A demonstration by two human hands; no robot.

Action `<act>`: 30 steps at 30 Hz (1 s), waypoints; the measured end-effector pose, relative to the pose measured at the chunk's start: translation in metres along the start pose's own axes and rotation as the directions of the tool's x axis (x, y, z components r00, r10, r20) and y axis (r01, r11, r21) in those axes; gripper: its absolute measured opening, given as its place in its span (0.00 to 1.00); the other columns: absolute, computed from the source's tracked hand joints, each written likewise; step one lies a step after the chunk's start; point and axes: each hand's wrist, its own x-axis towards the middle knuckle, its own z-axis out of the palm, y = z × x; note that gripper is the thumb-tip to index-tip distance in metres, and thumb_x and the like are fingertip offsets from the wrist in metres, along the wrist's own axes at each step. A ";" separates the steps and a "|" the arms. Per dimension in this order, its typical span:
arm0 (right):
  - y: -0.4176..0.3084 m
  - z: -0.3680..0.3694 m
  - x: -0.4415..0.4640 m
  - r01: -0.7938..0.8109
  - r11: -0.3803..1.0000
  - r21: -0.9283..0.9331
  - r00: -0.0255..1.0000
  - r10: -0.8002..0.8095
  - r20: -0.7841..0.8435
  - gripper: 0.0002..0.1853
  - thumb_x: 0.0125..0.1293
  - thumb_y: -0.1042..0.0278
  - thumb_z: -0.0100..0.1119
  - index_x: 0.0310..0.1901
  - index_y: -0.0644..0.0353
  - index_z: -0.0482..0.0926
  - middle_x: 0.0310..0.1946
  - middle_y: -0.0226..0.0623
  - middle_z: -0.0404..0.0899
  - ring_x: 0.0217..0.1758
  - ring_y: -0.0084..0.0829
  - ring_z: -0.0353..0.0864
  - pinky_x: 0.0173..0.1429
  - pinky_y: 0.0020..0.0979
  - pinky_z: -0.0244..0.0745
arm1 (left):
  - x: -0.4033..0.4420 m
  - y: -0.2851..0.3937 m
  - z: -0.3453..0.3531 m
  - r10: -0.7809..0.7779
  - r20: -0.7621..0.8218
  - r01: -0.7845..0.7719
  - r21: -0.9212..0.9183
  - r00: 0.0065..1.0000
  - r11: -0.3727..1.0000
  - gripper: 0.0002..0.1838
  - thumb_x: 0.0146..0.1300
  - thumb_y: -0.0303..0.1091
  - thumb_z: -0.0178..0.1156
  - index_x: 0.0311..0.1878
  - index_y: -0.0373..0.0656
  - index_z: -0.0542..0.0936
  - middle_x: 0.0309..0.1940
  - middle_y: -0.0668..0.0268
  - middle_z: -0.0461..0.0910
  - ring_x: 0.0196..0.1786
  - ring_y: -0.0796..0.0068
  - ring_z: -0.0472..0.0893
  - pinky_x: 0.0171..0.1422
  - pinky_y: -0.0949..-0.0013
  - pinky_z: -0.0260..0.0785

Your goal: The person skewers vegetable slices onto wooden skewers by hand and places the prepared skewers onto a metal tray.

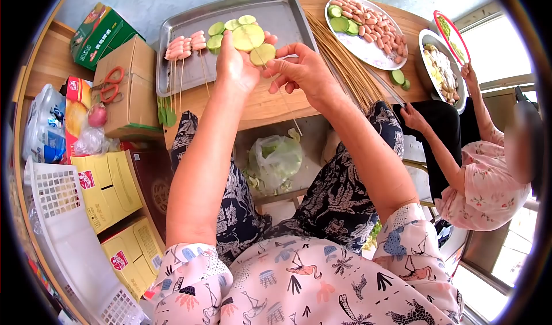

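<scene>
Between my hands, green slices point(248, 37) are threaded on a thin wooden skewer point(289, 111) that hangs down toward my lap. My left hand point(238, 66) cups the upper slices, its fingers mostly behind them. With thumb and fingertips, my right hand point(299, 72) pinches the lowest slice point(263, 55) on the skewer. Behind my hands lies a metal tray point(172, 23), which holds skewers of pink sausages point(183, 47) at its left and more green slices point(217, 28) near its middle.
Bare skewers point(339, 63) lie right of the tray, near a plate point(368, 55) of sausages and slices. A co-worker point(483, 181) sits at the right by a metal bowl point(425, 36). Left stand a cardboard box point(129, 83) and scissors point(111, 85). A plastic bag point(276, 159) hangs below.
</scene>
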 end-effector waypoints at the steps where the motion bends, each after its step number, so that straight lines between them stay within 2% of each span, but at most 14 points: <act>1: 0.000 0.000 0.000 0.000 1.000 0.000 1.000 0.000 0.000 0.19 0.61 0.65 0.64 0.44 0.66 0.66 0.32 0.44 0.82 0.25 0.28 0.82 0.24 0.22 0.65 | 0.000 0.000 -0.001 0.000 0.000 0.000 0.000 1.000 1.000 0.31 0.73 0.55 0.25 0.55 0.40 0.70 0.44 0.54 0.76 0.47 0.54 0.77 0.50 0.51 0.72; 7: -0.003 0.005 -0.004 -0.010 0.999 -0.034 1.000 0.009 -0.025 0.18 0.61 0.66 0.64 0.44 0.66 0.66 0.30 0.42 0.81 0.21 0.26 0.80 0.21 0.21 0.63 | -0.001 0.003 0.002 -0.004 -0.006 0.004 -0.011 1.000 1.000 0.30 0.73 0.55 0.27 0.54 0.39 0.69 0.40 0.53 0.77 0.46 0.54 0.78 0.48 0.50 0.72; 9: -0.003 0.008 -0.006 -0.091 0.996 -0.007 0.996 0.091 -0.013 0.15 0.62 0.65 0.61 0.42 0.64 0.68 0.31 0.41 0.81 0.21 0.25 0.79 0.24 0.21 0.64 | -0.003 0.004 0.003 0.028 -0.014 -0.027 0.069 1.000 0.997 0.33 0.73 0.55 0.25 0.62 0.37 0.66 0.49 0.51 0.75 0.52 0.54 0.76 0.55 0.55 0.70; 10: -0.003 0.009 -0.006 -0.092 0.996 -0.008 0.996 0.092 -0.012 0.15 0.62 0.65 0.61 0.42 0.64 0.68 0.31 0.41 0.81 0.21 0.25 0.79 0.24 0.21 0.64 | -0.003 0.004 0.003 0.028 -0.015 -0.027 0.068 0.999 0.997 0.33 0.73 0.55 0.25 0.62 0.37 0.66 0.49 0.51 0.75 0.52 0.54 0.76 0.55 0.55 0.70; 12: -0.001 0.012 -0.006 -0.074 0.997 -0.001 0.997 0.074 -0.006 0.12 0.63 0.66 0.59 0.39 0.63 0.68 0.30 0.41 0.81 0.20 0.24 0.77 0.24 0.21 0.64 | 0.000 0.002 0.001 -0.005 -0.025 0.005 0.017 1.000 1.000 0.30 0.73 0.56 0.27 0.53 0.41 0.70 0.40 0.54 0.77 0.44 0.56 0.78 0.47 0.50 0.72; 17: 0.001 0.003 0.003 -0.050 0.999 0.018 0.998 0.051 -0.027 0.08 0.62 0.72 0.56 0.38 0.63 0.67 0.24 0.40 0.80 0.16 0.21 0.70 0.20 0.21 0.60 | 0.002 -0.001 -0.003 -0.015 0.022 0.013 0.089 1.000 0.996 0.29 0.73 0.56 0.28 0.54 0.41 0.69 0.42 0.54 0.77 0.44 0.57 0.78 0.50 0.53 0.71; 19: 0.003 0.001 0.004 0.018 0.998 0.064 1.000 -0.016 -0.022 0.06 0.63 0.73 0.54 0.36 0.64 0.68 0.23 0.39 0.79 0.16 0.19 0.64 0.20 0.21 0.57 | 0.000 -0.002 -0.002 -0.035 0.043 0.031 0.108 0.998 0.994 0.29 0.73 0.55 0.28 0.54 0.41 0.69 0.44 0.54 0.77 0.45 0.57 0.79 0.52 0.54 0.71; 21: 0.001 0.000 0.005 0.021 0.999 0.039 0.998 -0.019 -0.055 0.04 0.65 0.73 0.53 0.35 0.63 0.70 0.21 0.35 0.76 0.16 0.18 0.61 0.20 0.20 0.55 | -0.001 0.000 0.005 0.027 0.052 -0.028 0.010 0.998 1.000 0.27 0.73 0.53 0.31 0.55 0.39 0.69 0.47 0.53 0.76 0.47 0.58 0.79 0.57 0.55 0.70; 22: 0.001 -0.002 0.007 0.041 0.995 0.091 0.997 -0.034 -0.074 0.04 0.65 0.73 0.52 0.35 0.63 0.72 0.21 0.34 0.75 0.17 0.17 0.62 0.20 0.20 0.55 | -0.004 0.001 0.006 0.049 0.116 -0.039 -0.085 0.992 0.996 0.21 0.73 0.44 0.36 0.55 0.36 0.68 0.49 0.53 0.75 0.50 0.58 0.78 0.60 0.55 0.70; 23: 0.001 -0.005 0.008 0.061 0.988 0.141 0.995 -0.048 -0.093 0.04 0.66 0.72 0.52 0.36 0.63 0.73 0.20 0.32 0.74 0.17 0.17 0.62 0.20 0.19 0.55 | -0.002 0.001 0.005 0.048 0.118 -0.038 -0.085 0.992 0.996 0.21 0.73 0.44 0.36 0.55 0.36 0.68 0.49 0.53 0.75 0.50 0.58 0.78 0.60 0.55 0.70; 25: 0.000 -0.007 0.008 0.070 0.991 0.118 0.993 -0.058 -0.100 0.05 0.67 0.71 0.52 0.37 0.63 0.75 0.19 0.30 0.72 0.17 0.16 0.61 0.20 0.19 0.55 | 0.003 0.001 0.002 0.035 0.131 -0.017 -0.138 0.991 0.990 0.17 0.71 0.35 0.39 0.55 0.34 0.67 0.51 0.52 0.75 0.52 0.57 0.77 0.59 0.55 0.70; 26: 0.003 -0.009 0.010 0.070 0.989 0.132 0.995 -0.059 -0.086 0.05 0.67 0.71 0.52 0.37 0.62 0.75 0.20 0.30 0.73 0.17 0.17 0.62 0.20 0.19 0.55 | 0.001 -0.003 0.003 0.050 0.179 -0.041 -0.049 0.983 0.998 0.17 0.68 0.28 0.40 0.57 0.34 0.67 0.54 0.51 0.74 0.54 0.56 0.75 0.61 0.56 0.70; 30: 0.009 -0.006 0.013 0.089 0.985 0.150 0.993 -0.075 -0.092 0.09 0.69 0.68 0.49 0.44 0.63 0.76 0.21 0.29 0.72 0.18 0.17 0.61 0.21 0.17 0.53 | -0.006 -0.014 0.002 -0.043 0.143 0.045 -0.009 0.989 0.999 0.20 0.68 0.30 0.40 0.61 0.33 0.64 0.56 0.53 0.72 0.55 0.57 0.75 0.65 0.55 0.67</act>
